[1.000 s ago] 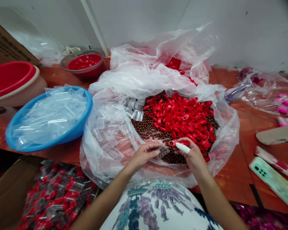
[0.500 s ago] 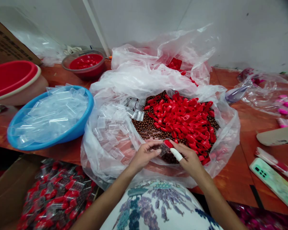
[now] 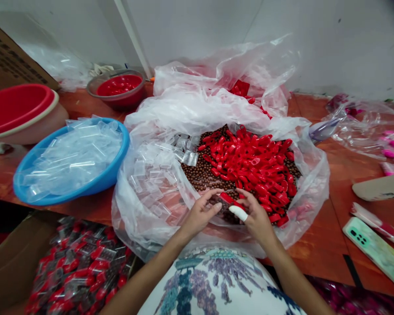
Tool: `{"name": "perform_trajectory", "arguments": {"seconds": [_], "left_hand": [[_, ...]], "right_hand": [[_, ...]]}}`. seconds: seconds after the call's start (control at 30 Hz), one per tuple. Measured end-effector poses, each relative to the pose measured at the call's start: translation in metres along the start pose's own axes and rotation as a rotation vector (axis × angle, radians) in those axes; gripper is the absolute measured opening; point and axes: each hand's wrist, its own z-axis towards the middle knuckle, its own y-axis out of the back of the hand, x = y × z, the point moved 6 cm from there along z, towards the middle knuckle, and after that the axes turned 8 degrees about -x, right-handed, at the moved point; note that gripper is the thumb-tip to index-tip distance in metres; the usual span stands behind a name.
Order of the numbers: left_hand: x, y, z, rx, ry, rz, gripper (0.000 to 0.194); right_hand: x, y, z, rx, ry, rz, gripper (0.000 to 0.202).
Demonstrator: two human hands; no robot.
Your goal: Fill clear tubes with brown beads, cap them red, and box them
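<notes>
Head view is my only feed. Both hands work low over a crumpled, translucent white plastic bag [image 3: 180,105], its mouth spread on the red-orange table [image 3: 318,238].

Left hand [image 3: 198,212] has thumb and fingertips closed on a small, flat, clear plastic sleeve [image 3: 217,201]. I read that as a steadying grip: only the tips cover it, so the end towards the right hand is left exposed.

That end meets a narrow, glossy red plastic piece [image 3: 228,199], slightly tilted, just above the beads. I can't tell how fully the two are joined, or whether the dark spots are inside the sleeve or behind it.

Right hand [image 3: 256,216] is curled around the far end of the red piece, white-wrapped thumb [image 3: 238,213] nearest the body. Can't tell if it's pinching or just resting there. I'd guess the curl is for lining it up.

Inside the bag, a heap of red plastic pieces [image 3: 249,162] lies on small round brown beads [image 3: 198,173], mostly on the right hand's side. Loose clear sleeves [image 3: 147,162] lie on the left hand's side. Makes sense to me: each kind is near the hand handling it. The raised folds probably keep beads from rolling off.

More sleeves fill a blue plastic bowl [image 3: 120,165] further left, like spare stock. Below the table edge, a brown cardboard box [image 3: 16,251] holds red-ended clear pieces [image 3: 88,267], beside the left forearm, likely for a short drop.
</notes>
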Motion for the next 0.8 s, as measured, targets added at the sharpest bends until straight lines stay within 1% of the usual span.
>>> {"name": "perform_trajectory", "arguments": {"seconds": [0.03,0.07,0.1,0.17,0.2,0.27,0.33,0.43,0.53,0.6,0.63,0.73,0.8], "left_hand": [[0.000,0.000,0.000,-0.004,-0.016,0.024,0.037],[0.000,-0.001,0.000,-0.011,-0.025,0.046,0.036],[0.001,-0.001,-0.001,-0.023,-0.029,0.064,0.036],[0.001,-0.002,-0.001,-0.044,-0.026,0.092,0.035],[0.001,-0.003,-0.001,-0.047,-0.025,0.102,0.035],[-0.001,-0.004,-0.001,-0.030,-0.028,0.123,0.034],[-0.004,-0.004,-0.002,-0.006,-0.037,0.156,0.034],[-0.007,-0.002,-0.002,0.006,-0.033,0.213,0.034],[-0.007,-0.006,-0.004,0.057,-0.024,0.240,0.033],[-0.005,-0.011,-0.005,0.081,-0.024,0.208,0.034],[-0.004,-0.012,-0.005,0.071,-0.026,0.181,0.036],[0.002,-0.012,-0.007,-0.007,-0.023,0.118,0.045],[0.004,-0.012,-0.009,-0.032,-0.017,0.120,0.049]], "right_hand": [[-0.008,0.003,0.001,-0.097,-0.085,0.077,0.047],[-0.014,0.004,0.001,-0.173,-0.140,0.126,0.042],[-0.017,0.004,0.000,-0.220,-0.155,0.147,0.036],[-0.014,0.001,0.000,-0.255,-0.104,0.143,0.027],[-0.010,0.000,0.000,-0.270,-0.064,0.145,0.026],[-0.002,-0.001,-0.001,-0.309,-0.015,0.206,0.032],[0.002,-0.001,-0.001,-0.333,-0.026,0.304,0.038],[0.004,-0.003,-0.001,-0.277,-0.069,0.330,0.037],[0.003,-0.007,-0.002,-0.186,-0.046,0.229,0.041],[0.004,-0.012,-0.004,-0.095,0.031,0.097,0.050],[0.004,-0.015,-0.006,-0.050,0.086,0.005,0.056],[0.007,-0.021,-0.009,0.042,0.248,-0.268,0.075],[0.009,-0.023,-0.011,0.087,0.340,-0.396,0.081]]}}
